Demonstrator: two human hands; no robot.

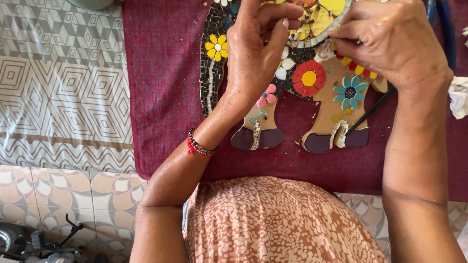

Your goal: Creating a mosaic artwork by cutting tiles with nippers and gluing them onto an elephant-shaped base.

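1. Mosaic board (312, 92): glossy tile pieces and bare matt wood.
2. Beneath the board, dark red cloth (165, 97): woven, matt.
3. Left of the cloth, patterned floor tiles (58, 87): smooth, slight sheen.

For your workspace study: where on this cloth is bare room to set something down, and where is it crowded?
Bare red cloth lies left of the mosaic, up to the patterned sheet, and below the mosaic's feet toward the person's lap. Crowded: the top, where the left hand and right hand work.

No packages, labels, signs or screens show anywhere in the frame, from the upper left corner to the lower right.
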